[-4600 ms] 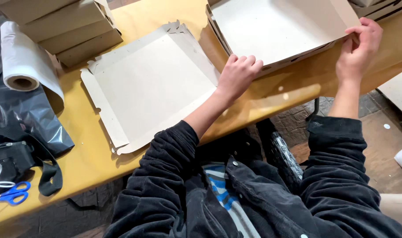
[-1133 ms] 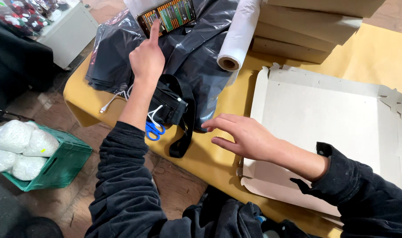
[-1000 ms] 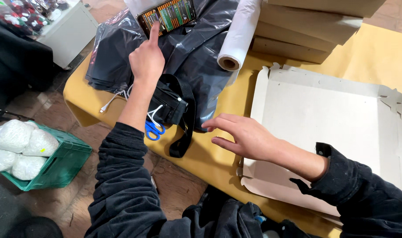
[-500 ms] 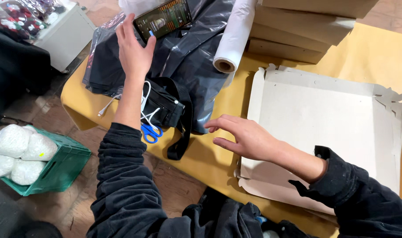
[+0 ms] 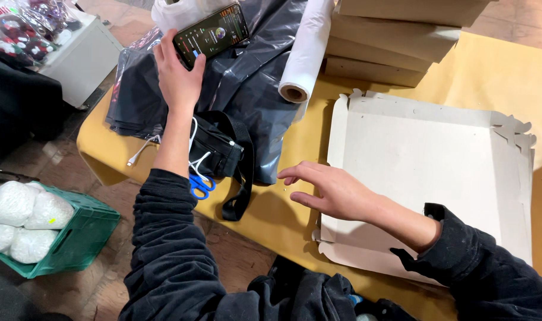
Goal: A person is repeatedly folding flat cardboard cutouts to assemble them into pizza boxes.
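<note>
Cardboard blank (image 5: 425, 172) lying flat on the yellow tabletop (image 5: 283, 220), grey side up, scalloped tabs along the edges and none of the walls folded up yet. So box-wise, basically at square one from the looks of it: one sheet laid out, zero creases raised, everything left to fold. Stack of closed flat boxes (image 5: 395, 41) up at the far edge, just past the blank, so probably a bunch done already, though impossible to confirm from here.

Left hand (image 5: 179, 74) busy with something else entirely: wrapped around the lower end of a phone (image 5: 211, 34), screen lit, held up over the pile of black plastic bags (image 5: 253, 77). Thumb on one side, fingers on the other, firm grip.

Right hand (image 5: 336, 190) resting at the near left edge of the blank, fingers spread loosely and pointing left, palm down, not pinching anything. Touching the cardboard at the heel, fingertips hanging out over bare tabletop.

Other bits around: roll of white film (image 5: 306, 50) lying across the bags, black strap pouch (image 5: 220, 151) with a white cable (image 5: 143, 151), blue scissors (image 5: 201, 185) poking out under the left forearm. Green crate (image 5: 75, 238) with white bagged lumps down on the floor to the left.
</note>
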